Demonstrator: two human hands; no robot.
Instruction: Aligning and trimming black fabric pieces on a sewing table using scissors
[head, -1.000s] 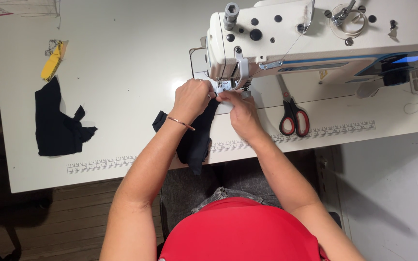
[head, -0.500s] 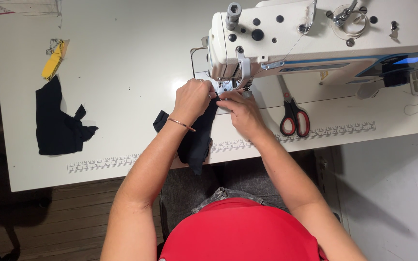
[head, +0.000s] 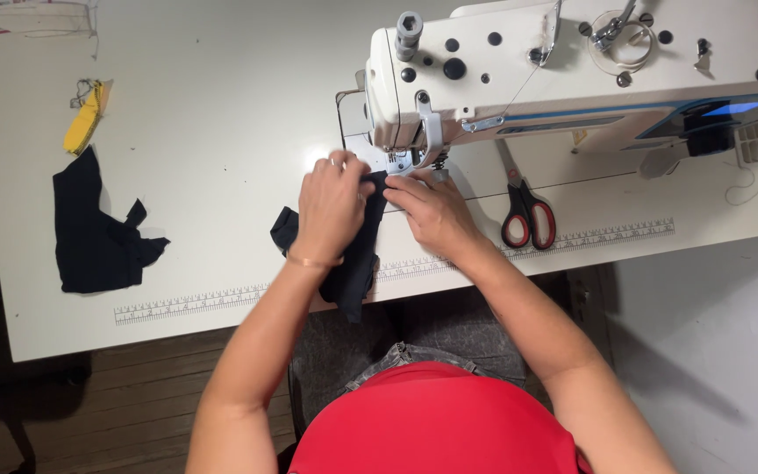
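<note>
Pinching a strip of black fabric (head: 357, 254) at the foot of the white sewing machine (head: 572, 70), the person is leaning over the white table (head: 221, 132) with both hands close together. The left hand (head: 333, 206) is lying knuckles-up on the cloth, fingers curled down and gripping its upper edge just beside the needle area. The right hand (head: 432, 211) is pressing flat on the same piece from the other side, fingertips pointing toward the left hand and touching the fabric's edge; it is holding the cloth down more than clutching it. The rest of the fabric is trailing back over the table's near edge, hanging toward the person's lap. Red-handled scissors (head: 526, 215) are lying just right of the right hand. Well apart, at the far left, another black fabric piece (head: 89, 237) is sitting below a small yellow tool (head: 82, 127).
</note>
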